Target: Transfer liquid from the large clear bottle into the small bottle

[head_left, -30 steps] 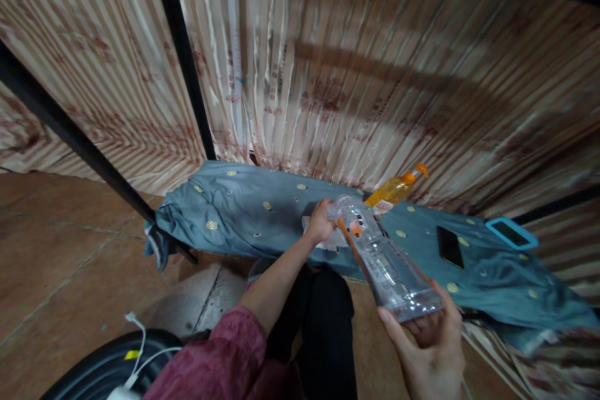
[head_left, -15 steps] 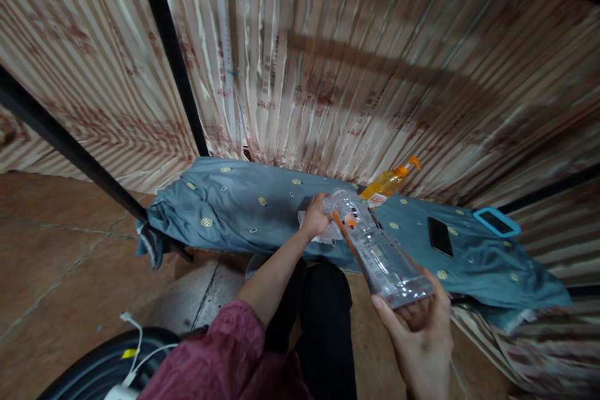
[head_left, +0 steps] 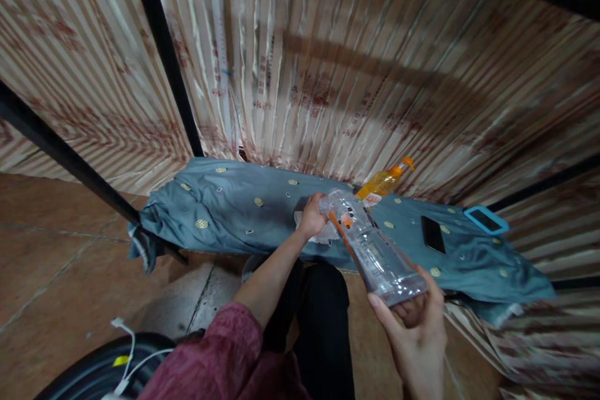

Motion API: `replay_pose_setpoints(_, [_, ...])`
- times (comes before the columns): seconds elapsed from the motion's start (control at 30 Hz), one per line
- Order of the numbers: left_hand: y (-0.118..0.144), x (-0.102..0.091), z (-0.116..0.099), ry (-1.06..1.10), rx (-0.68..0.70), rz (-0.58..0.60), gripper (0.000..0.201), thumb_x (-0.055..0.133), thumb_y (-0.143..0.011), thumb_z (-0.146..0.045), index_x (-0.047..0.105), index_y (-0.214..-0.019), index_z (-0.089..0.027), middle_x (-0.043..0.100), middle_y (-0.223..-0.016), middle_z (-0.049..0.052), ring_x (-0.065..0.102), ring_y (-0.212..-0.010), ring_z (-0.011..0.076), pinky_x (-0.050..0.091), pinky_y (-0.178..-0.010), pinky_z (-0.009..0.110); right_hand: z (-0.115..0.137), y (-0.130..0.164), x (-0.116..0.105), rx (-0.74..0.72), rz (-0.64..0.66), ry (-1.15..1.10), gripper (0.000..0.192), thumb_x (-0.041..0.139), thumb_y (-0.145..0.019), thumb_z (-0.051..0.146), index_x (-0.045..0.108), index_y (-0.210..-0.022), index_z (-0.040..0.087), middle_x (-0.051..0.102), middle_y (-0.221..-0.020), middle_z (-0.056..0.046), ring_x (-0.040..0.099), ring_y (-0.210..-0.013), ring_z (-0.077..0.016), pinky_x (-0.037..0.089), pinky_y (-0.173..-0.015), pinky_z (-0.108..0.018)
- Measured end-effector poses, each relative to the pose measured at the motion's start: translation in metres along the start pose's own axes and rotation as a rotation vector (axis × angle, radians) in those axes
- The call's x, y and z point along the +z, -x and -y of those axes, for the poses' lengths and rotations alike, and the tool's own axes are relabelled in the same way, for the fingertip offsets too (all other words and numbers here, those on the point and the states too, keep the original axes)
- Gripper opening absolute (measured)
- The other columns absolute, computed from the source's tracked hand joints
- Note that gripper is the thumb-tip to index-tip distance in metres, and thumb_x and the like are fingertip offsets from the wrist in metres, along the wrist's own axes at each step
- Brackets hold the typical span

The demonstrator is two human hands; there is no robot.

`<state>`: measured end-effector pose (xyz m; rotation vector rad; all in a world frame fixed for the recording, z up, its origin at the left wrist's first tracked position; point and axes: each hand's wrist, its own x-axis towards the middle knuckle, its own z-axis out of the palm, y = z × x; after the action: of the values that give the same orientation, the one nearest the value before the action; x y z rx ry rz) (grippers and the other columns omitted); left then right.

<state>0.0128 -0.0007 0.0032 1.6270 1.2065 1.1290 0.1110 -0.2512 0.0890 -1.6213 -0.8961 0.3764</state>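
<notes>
A large clear plastic bottle (head_left: pixel 370 247) with orange markings is held at a slant between my two hands. My left hand (head_left: pixel 313 215) is closed around its narrow neck end at the upper left. At the wide base, my right hand (head_left: pixel 415 325) grips with the thumb on one side and the fingers on the other. Beneath the left hand a white cloth or tissue (head_left: pixel 323 236) lies on the bench, partly hidden. Just behind the clear bottle is an orange pump bottle (head_left: pixel 380 184) with a white label.
A blue-grey patterned cloth (head_left: pixel 234 212) covers the low bench. A dark phone (head_left: pixel 432 234) and a blue-framed object (head_left: pixel 486 220) lie on its right part. Black metal poles (head_left: pixel 164 44) stand at the left. A black coil (head_left: pixel 89 369) with a white cable is on the floor.
Both hands keep the same hold on the clear bottle. The whole view has shifted slightly, so things appear a little further left.
</notes>
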Motion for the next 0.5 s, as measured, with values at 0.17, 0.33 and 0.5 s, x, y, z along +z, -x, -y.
replay_pose_setpoints(0.17, [-0.0008, 0.0015, 0.0026, 0.015, -0.006, -0.011, 0.044, 0.080, -0.072, -0.017, 0.063, -0.113, -0.019, 0.069, -0.115, 0.007, 0.066, -0.110, 0.0245, 0.052, -0.101, 0.038, -0.0018, 0.0007, 0.0003, -0.004, -0.007, -0.002, 0.107, 0.092, -0.060, 0.053, 0.043, -0.151, 0.020, 0.065, -0.131, -0.019, 0.071, -0.102, -0.0288, 0.060, -0.087, -0.042])
replay_pose_setpoints(0.33, [-0.0010, 0.0013, 0.0027, 0.006, 0.007, -0.015, 0.044, 0.080, -0.073, -0.018, 0.064, -0.114, -0.020, 0.070, -0.115, 0.008, 0.066, -0.110, 0.0248, 0.052, -0.102, 0.039, -0.0040, 0.0013, 0.0009, -0.001, 0.010, -0.032, 0.108, 0.092, -0.062, 0.049, 0.041, -0.152, 0.020, 0.063, -0.134, -0.020, 0.071, -0.104, -0.0286, 0.060, -0.089, -0.043])
replay_pose_setpoints(0.5, [-0.0010, 0.0010, 0.0018, -0.006, 0.006, -0.007, 0.044, 0.079, -0.074, -0.020, 0.063, -0.115, -0.018, 0.070, -0.115, 0.009, 0.067, -0.109, 0.0250, 0.053, -0.100, 0.039, -0.0021, 0.0005, 0.0009, -0.002, 0.001, -0.044, 0.108, 0.093, -0.061, 0.048, 0.042, -0.152, 0.020, 0.061, -0.136, -0.020, 0.070, -0.106, -0.0282, 0.060, -0.090, -0.042])
